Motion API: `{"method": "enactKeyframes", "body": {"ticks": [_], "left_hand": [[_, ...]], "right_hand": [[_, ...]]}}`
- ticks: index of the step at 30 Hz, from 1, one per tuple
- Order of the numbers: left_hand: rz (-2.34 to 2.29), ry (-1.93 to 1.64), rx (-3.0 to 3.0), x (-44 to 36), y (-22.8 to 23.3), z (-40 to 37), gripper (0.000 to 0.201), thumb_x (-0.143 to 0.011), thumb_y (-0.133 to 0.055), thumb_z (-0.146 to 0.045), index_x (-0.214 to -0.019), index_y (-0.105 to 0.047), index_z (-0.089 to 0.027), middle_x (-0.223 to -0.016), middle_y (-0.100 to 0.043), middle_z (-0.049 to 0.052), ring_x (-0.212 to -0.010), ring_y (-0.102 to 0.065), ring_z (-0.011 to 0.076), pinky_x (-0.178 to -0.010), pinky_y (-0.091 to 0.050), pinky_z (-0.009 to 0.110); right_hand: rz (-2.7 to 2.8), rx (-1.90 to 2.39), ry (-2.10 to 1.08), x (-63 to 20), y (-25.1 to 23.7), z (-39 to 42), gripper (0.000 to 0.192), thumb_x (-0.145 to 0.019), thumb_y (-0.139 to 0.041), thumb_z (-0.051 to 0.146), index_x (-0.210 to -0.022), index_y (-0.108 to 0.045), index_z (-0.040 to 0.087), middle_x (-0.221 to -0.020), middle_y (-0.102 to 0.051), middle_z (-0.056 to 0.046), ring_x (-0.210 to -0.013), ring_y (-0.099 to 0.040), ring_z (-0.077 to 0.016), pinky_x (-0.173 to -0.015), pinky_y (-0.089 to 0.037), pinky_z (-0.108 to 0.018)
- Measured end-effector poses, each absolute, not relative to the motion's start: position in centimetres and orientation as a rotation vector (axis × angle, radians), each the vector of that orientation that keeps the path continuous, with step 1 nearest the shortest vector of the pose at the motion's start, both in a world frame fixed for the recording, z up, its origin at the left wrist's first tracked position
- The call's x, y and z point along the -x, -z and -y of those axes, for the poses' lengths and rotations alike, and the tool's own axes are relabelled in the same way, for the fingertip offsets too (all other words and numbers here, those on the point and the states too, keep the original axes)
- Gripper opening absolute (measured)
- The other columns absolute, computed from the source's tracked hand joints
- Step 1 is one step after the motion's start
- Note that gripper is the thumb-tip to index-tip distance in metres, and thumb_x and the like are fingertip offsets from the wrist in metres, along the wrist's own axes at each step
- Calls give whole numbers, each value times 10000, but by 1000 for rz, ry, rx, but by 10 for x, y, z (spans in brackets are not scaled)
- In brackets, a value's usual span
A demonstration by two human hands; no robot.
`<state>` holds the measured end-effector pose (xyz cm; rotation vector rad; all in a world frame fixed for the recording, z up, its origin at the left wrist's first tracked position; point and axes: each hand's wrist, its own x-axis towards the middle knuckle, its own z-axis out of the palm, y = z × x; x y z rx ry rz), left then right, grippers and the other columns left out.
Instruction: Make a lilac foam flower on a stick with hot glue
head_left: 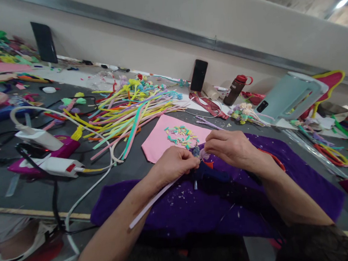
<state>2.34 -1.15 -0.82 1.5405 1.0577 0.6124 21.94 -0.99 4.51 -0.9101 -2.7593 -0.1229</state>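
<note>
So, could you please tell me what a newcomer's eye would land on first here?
Probably the sprawling pile of coloured strips across the middle of the table, bright against the dark top. Next, the two hands meeting at the centre: the left hand and right hand pinch a small fluffy piece over a purple cloth, beside a pink sheet strewn with snippets.

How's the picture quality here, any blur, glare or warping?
Head view: tilted and wide-angle warped, so the wall rail runs slanted; both hands, left hand and right hand, are fairly sharp; the left edge clutter is smeared; a ceiling light glares top right; lighting is even, shadows soft.
</note>
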Motion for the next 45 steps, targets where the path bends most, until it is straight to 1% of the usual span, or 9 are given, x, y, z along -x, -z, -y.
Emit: {"method": "enactKeyframes", "body": {"ticks": [10,19,23,26,29,33,36,39,45], "left_hand": [[-1054,-630,-1560,-23,6,12,236,-688,-558,-319,-585,-658,-131,-483,-553,2,-446,-445,82,-447,-307,207],[-1064,-642,-1544,-22,7,12,242,-690,-567,-337,-572,-645,-141,-458,-519,-12,-429,-407,74,-436,-280,203],[-1057,-641,-1525,-21,5,11,235,-689,-571,-337,-585,-639,-138,-446,-498,-21,-409,-378,63,-424,-259,202],[-1061,-649,-1489,-20,4,11,237,-690,-571,-344,-606,-638,-132,-445,-492,-27,-396,-364,55,-415,-245,201],[-1049,-666,-1437,-18,3,11,228,-694,-576,-337,-622,-631,-128,-446,-488,-32,-378,-352,45,-404,-230,199],[-955,-678,-1297,-16,1,13,219,-706,-580,-336,-650,-620,-128,-427,-472,-44,-333,-321,31,-374,-198,193],[-898,-660,-1195,-14,-2,13,230,-705,-594,-342,-647,-611,-120,-407,-462,-45,-300,-306,25,-343,-165,185],[-856,-649,-1149,-13,-2,13,240,-706,-610,-346,-646,-610,-114,-395,-457,-45,-284,-301,19,-323,-148,170],[-798,-656,-1107,-11,6,10,273,-707,-616,-372,-648,-621,-105,-385,-477,-33,-266,-309,21,-302,-136,157]], "right_hand": [[2752,913,93,-221,-43,9,175,-837,-458,110,-863,-620,170,-864,-611,-58,-765,-566,-137,-647,-414,-232],[2701,903,86,-223,-39,7,185,-850,-473,148,-887,-651,180,-879,-616,-61,-768,-578,-136,-643,-434,-236],[2601,876,11,-229,-42,6,198,-862,-483,191,-962,-654,201,-923,-615,-59,-773,-591,-130,-652,-462,-244],[2463,856,-65,-235,-50,7,216,-860,-490,184,-1017,-637,205,-958,-604,-62,-832,-592,-135,-699,-482,-259],[2320,856,-73,-239,-58,8,202,-855,-501,187,-1005,-633,213,-963,-599,-59,-879,-584,-148,-747,-483,-289],[2275,873,-133,-241,-59,7,195,-861,-494,196,-1006,-625,199,-923,-603,-55,-844,-582,-139,-733,-481,-290],[2309,877,-254,-239,-55,6,223,-860,-503,222,-1058,-599,187,-931,-595,-52,-747,-569,-112,-648,-476,-258],[2340,861,-354,-236,-54,8,312,-830,-554,277,-1130,-562,191,-976,-571,-55,-676,-542,-94,-597,-464,-244],[2380,817,-438,-229,-54,12,463,-776,-618,330,-1211,-508,218,-1109,-532,-68,-793,-548,-127,-650,-476,-258]]}}
